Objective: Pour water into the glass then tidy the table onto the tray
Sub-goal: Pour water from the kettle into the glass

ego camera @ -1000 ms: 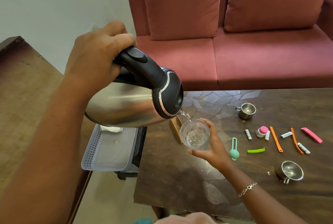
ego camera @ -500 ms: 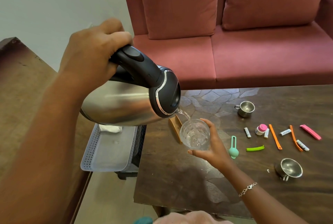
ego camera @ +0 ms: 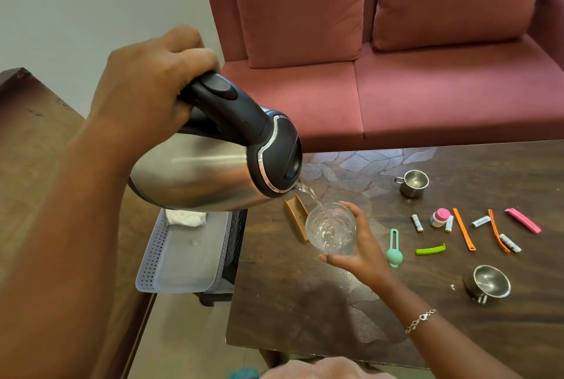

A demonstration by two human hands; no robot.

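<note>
Pour under way. Left hand (ego camera: 152,79) clenched round the black handle of the steel kettle (ego camera: 198,177), which is tipped well over, spout down and to the right. A thin stream of water (ego camera: 308,192) falls from the spout into the glass (ego camera: 331,229) at the near-left part of the table (ego camera: 305,302). Right hand (ego camera: 363,244) cups the glass from its right side, fingers wrapped round the wall, thumb at the far rim. The stream lands close to the far-left rim, so my judgement is to bring the spout more over the middle of the mouth, hold the tilt shallow so the flow stays thin, and right the kettle early rather than late. The grip on the glass should stay firm, as a wet wall will slip. The tray (ego camera: 183,253), white and perforated, sits left of the table and lower, well clear of the pour, a white cloth (ego camera: 186,217) at its far end. Hard to read: the water level — clear water in clear glass — and whether the glass base rests on the table or is lifted. The kettle body hides the tray's far edge, and the left fingertips are out of sight under the handle. What the tray stands on is mostly hidden. Small clutter lies to the right, two steel cups (ego camera: 413,183) among it; the table's right edge is cut off.
</note>
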